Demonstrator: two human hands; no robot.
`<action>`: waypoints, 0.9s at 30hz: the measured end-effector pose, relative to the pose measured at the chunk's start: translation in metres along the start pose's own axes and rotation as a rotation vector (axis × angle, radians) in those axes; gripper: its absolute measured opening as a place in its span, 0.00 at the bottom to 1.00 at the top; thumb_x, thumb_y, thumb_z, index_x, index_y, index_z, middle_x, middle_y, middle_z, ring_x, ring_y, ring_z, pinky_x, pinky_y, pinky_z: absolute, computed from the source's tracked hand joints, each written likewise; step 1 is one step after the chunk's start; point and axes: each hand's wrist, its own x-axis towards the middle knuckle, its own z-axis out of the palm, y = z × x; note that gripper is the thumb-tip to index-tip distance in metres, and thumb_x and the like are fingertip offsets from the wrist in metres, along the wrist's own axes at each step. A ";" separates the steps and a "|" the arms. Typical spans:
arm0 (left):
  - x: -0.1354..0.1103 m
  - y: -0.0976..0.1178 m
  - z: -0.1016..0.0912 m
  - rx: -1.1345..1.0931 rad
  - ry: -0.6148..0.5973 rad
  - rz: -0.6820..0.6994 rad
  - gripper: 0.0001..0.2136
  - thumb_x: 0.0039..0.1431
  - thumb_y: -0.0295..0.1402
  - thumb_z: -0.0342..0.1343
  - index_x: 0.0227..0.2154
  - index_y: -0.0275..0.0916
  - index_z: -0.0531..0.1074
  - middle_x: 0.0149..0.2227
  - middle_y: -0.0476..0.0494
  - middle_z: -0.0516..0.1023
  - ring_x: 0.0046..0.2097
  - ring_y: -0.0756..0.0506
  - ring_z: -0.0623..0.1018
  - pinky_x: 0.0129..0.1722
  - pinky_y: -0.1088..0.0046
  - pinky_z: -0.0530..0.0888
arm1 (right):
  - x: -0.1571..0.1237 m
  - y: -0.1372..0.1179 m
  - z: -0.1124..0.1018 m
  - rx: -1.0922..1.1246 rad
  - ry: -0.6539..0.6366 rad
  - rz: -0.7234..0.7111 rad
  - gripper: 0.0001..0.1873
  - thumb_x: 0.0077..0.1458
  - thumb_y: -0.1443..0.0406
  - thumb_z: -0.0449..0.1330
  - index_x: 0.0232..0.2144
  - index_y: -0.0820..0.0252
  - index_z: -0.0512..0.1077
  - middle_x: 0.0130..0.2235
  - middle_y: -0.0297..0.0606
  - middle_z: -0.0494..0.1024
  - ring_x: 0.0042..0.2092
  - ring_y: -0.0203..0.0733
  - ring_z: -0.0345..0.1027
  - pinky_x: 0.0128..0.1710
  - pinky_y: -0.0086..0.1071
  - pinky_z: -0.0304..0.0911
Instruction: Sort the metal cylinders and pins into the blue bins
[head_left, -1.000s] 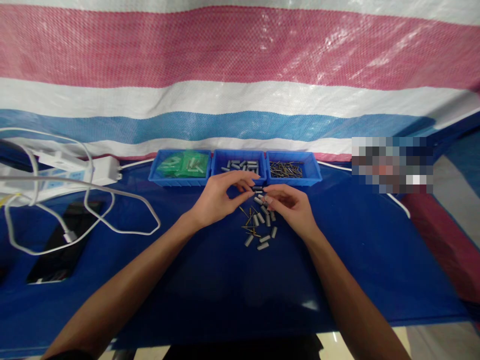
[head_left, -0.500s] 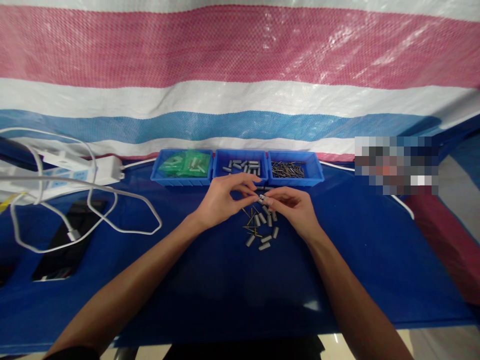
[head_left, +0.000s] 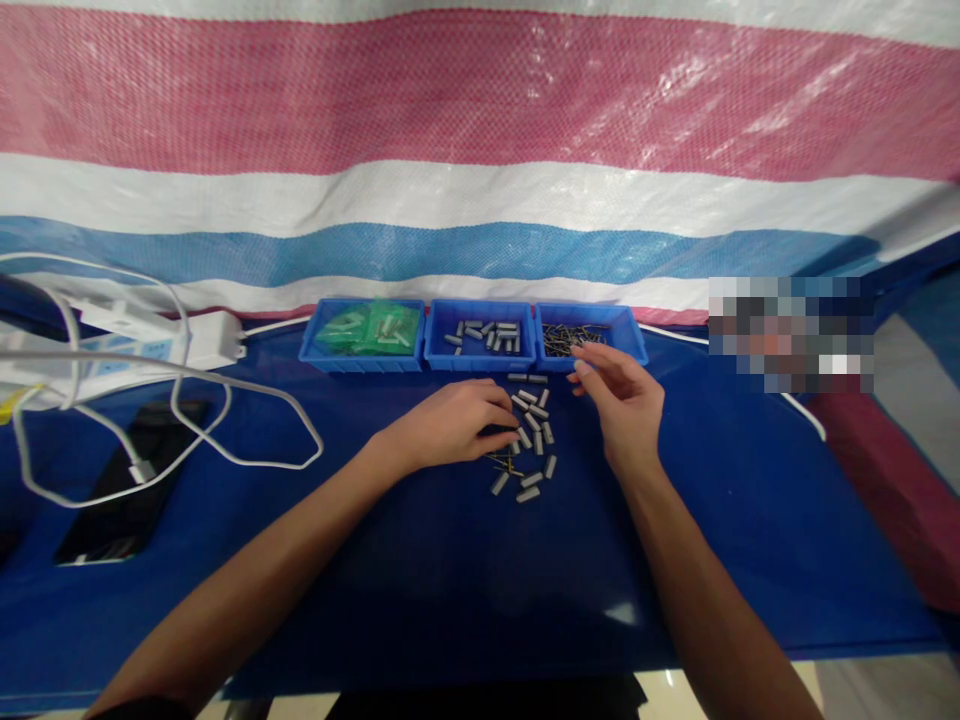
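Note:
My left hand (head_left: 463,425) is low over the loose pile on the table, thumb and forefinger a little apart beside several thin brass-coloured pins (head_left: 508,463) that look like screws. Nothing shows between those fingertips. Small grey cylinders (head_left: 532,480) lie scattered just right of it. At the front edge of the right blue bin (head_left: 630,340), my right hand (head_left: 630,400) has its thumb and fingers parted with no object visible in them. Thin dark-and-brass pins (head_left: 566,338) fill that bin. More grey cylinders (head_left: 508,330) lie in the middle blue bin (head_left: 442,357).
A left blue bin (head_left: 315,352) holds green plastic bags (head_left: 375,325). White cables (head_left: 247,462), a power strip (head_left: 214,340) and a dark phone (head_left: 124,500) lie at the left. A striped sheet (head_left: 480,100) hangs behind the bins. A blurred patch (head_left: 791,335) covers something at right.
My hands have separated from their meeting point above the pile. The left moved down towards the pins; the right moved right and up to the pin bin. The grey cylinder between them was let go.

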 end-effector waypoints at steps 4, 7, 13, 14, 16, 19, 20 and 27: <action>0.001 0.003 0.003 0.098 -0.029 -0.023 0.11 0.72 0.34 0.57 0.43 0.37 0.84 0.43 0.39 0.83 0.47 0.43 0.82 0.51 0.66 0.77 | 0.000 0.000 -0.001 -0.010 -0.025 -0.002 0.13 0.56 0.58 0.72 0.43 0.53 0.82 0.46 0.40 0.87 0.33 0.39 0.79 0.31 0.34 0.75; 0.001 0.003 0.001 0.174 -0.037 -0.041 0.12 0.73 0.35 0.57 0.43 0.37 0.84 0.45 0.39 0.84 0.49 0.42 0.82 0.52 0.65 0.77 | -0.001 -0.001 0.000 0.004 -0.051 0.009 0.12 0.56 0.59 0.72 0.43 0.53 0.82 0.45 0.39 0.87 0.32 0.38 0.78 0.30 0.33 0.73; -0.003 -0.004 -0.004 0.275 -0.013 -0.093 0.12 0.73 0.33 0.55 0.44 0.36 0.84 0.47 0.38 0.84 0.49 0.41 0.82 0.56 0.62 0.77 | -0.002 -0.002 0.000 0.003 -0.082 0.015 0.10 0.58 0.60 0.70 0.43 0.53 0.82 0.45 0.38 0.86 0.31 0.37 0.76 0.31 0.34 0.72; -0.004 -0.005 -0.004 0.281 -0.010 -0.103 0.12 0.72 0.31 0.55 0.44 0.36 0.84 0.47 0.38 0.83 0.49 0.41 0.82 0.56 0.62 0.77 | -0.002 -0.002 0.000 0.006 -0.088 0.018 0.09 0.58 0.60 0.70 0.43 0.53 0.82 0.44 0.38 0.86 0.31 0.37 0.76 0.31 0.34 0.72; -0.005 -0.007 -0.006 0.294 -0.017 -0.118 0.11 0.71 0.28 0.55 0.44 0.36 0.84 0.47 0.38 0.83 0.49 0.41 0.82 0.55 0.61 0.77 | -0.003 -0.003 0.000 0.011 -0.099 0.026 0.09 0.58 0.60 0.70 0.42 0.53 0.82 0.43 0.38 0.86 0.31 0.37 0.75 0.31 0.34 0.72; -0.005 -0.009 -0.007 0.310 -0.034 -0.131 0.11 0.71 0.26 0.54 0.44 0.36 0.82 0.46 0.38 0.83 0.48 0.41 0.82 0.53 0.63 0.77 | -0.003 -0.004 0.001 0.009 -0.109 0.036 0.10 0.58 0.59 0.70 0.42 0.53 0.82 0.42 0.38 0.86 0.30 0.38 0.75 0.30 0.35 0.72; -0.005 -0.008 -0.008 0.313 -0.038 -0.134 0.11 0.71 0.26 0.53 0.43 0.36 0.82 0.45 0.39 0.82 0.48 0.41 0.82 0.52 0.64 0.77 | -0.004 -0.004 0.002 0.007 -0.111 0.041 0.10 0.57 0.59 0.70 0.42 0.53 0.81 0.42 0.38 0.86 0.30 0.38 0.75 0.30 0.35 0.72; -0.001 -0.004 -0.001 0.432 -0.051 -0.153 0.10 0.72 0.24 0.50 0.38 0.35 0.77 0.42 0.38 0.79 0.43 0.42 0.78 0.47 0.67 0.75 | -0.004 -0.002 0.003 0.034 -0.140 0.077 0.10 0.58 0.59 0.70 0.42 0.53 0.82 0.41 0.37 0.86 0.30 0.36 0.74 0.30 0.33 0.71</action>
